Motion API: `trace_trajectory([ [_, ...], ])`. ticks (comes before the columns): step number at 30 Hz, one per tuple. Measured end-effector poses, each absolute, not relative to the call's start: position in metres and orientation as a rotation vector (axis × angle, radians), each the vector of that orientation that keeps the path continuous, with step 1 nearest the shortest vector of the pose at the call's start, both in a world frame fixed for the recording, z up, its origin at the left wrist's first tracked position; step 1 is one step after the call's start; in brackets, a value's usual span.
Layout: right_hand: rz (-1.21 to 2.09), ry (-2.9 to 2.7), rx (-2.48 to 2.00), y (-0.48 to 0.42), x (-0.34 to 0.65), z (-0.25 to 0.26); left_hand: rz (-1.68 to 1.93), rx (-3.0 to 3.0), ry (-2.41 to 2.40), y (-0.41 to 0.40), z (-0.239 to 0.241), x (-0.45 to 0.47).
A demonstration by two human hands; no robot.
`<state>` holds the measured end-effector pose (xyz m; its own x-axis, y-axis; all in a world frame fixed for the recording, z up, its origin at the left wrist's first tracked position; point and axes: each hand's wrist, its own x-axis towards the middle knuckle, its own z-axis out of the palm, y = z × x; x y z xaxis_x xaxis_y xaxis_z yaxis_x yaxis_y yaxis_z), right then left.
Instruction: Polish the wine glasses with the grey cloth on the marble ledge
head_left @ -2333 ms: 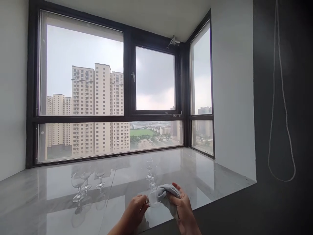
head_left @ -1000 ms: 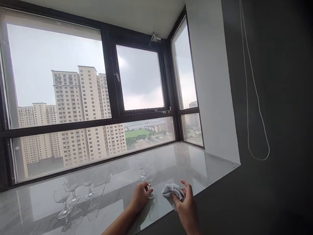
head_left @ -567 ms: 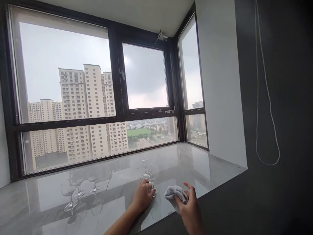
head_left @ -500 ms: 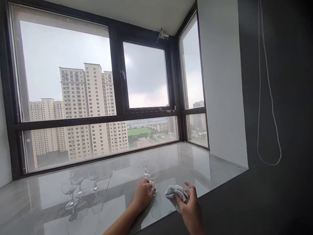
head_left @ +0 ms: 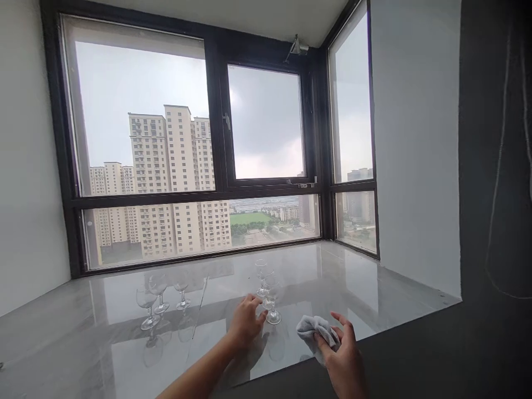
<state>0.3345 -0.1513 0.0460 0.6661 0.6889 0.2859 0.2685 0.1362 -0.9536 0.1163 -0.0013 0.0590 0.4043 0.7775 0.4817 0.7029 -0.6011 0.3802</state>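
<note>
Two clear stemmed glasses stand upright on the glossy marble sill: a near glass and one just behind it. My left hand hovers just left of the near glass, fingers loosely curled and apart, holding nothing. My right hand at the sill's front edge grips a small grey-white cloth between thumb and fingers, with the other fingers spread.
Three more stemmed glasses stand in a group on the left part of the sill. Dark-framed windows run along the back and right. A white wall closes the right side, and a bead cord hangs on the dark wall.
My left hand set the wiped glass upright on the sill beside the other one and has come off its stem. My right hand pulled the cloth away. The view swung left.
</note>
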Motion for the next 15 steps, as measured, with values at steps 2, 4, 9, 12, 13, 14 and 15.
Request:
trace_trajectory([
  [2,0.362,-0.855,-1.459,-0.15,0.335,0.044,1.102,2.523,1.377,-0.003,0.069,0.086],
  [4,0.374,-0.857,-1.49,-0.151,0.333,0.045,1.331,2.495,1.434,-0.003,0.078,0.048],
  [9,0.353,-0.863,-1.534,-0.157,0.317,0.054,2.033,2.067,1.83,0.005,0.088,-0.059],
  [12,0.376,-0.888,-1.518,-0.158,0.307,0.056,2.206,1.62,2.105,0.014,0.087,-0.11],
  [13,0.38,-0.895,-1.512,-0.158,0.304,0.056,2.2,1.518,2.153,0.018,0.085,-0.124],
  [14,0.381,-0.903,-1.505,-0.158,0.302,0.055,2.159,1.451,2.182,0.022,0.082,-0.135],
  [15,0.379,-0.914,-1.495,-0.157,0.3,0.053,2.078,1.404,2.192,0.025,0.078,-0.145],
])
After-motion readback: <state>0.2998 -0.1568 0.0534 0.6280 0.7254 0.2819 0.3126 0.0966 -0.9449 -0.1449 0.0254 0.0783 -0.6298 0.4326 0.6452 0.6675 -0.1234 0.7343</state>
